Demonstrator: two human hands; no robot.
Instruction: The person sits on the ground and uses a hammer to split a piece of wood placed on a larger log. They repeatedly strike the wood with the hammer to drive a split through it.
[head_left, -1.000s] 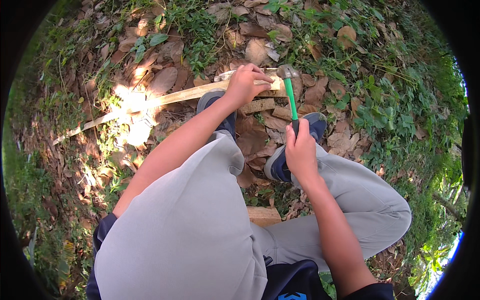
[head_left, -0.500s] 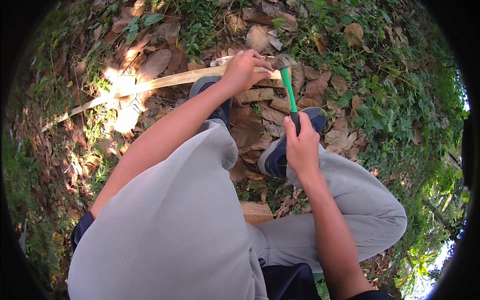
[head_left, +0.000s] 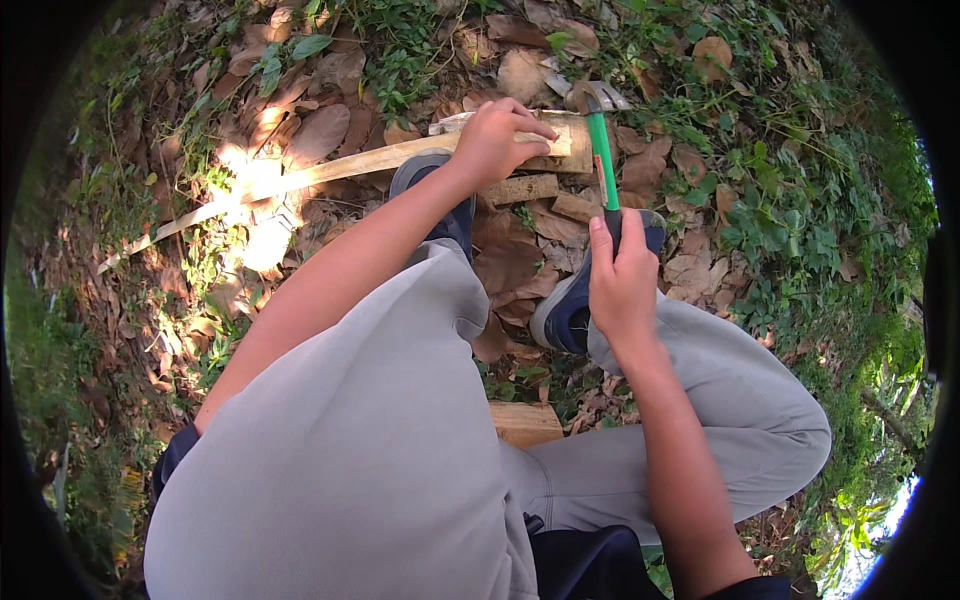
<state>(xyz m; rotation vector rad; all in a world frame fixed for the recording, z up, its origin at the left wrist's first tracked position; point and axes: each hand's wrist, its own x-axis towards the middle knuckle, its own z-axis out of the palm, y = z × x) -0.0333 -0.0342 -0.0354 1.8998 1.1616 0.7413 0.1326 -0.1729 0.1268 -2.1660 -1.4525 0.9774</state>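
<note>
My right hand (head_left: 625, 275) is wrapped round the black grip of a hammer (head_left: 604, 160) with a green handle. The hammer's metal head is raised just right of a wooden block (head_left: 578, 150). Across that block lies the end of a long, thin wooden strip (head_left: 350, 166), which runs off to the far left. My left hand (head_left: 500, 140) rests over the strip near this end, thumb and fingers closed in a pinch. Whatever sits between those fingertips is too small or hidden to make out.
Short wood offcuts (head_left: 525, 190) lie between my shoes (head_left: 567, 305) on dry leaves. Another wood block (head_left: 526, 424) is below, between my legs. Green plants (head_left: 770, 215) grow at the right, and a sunlit patch (head_left: 265, 235) falls on the left.
The hammer head has lifted away from my left fingertips, up and to the right, uncovering the block's end. My left hand keeps its place on the strip; the whole view has shifted slightly.
</note>
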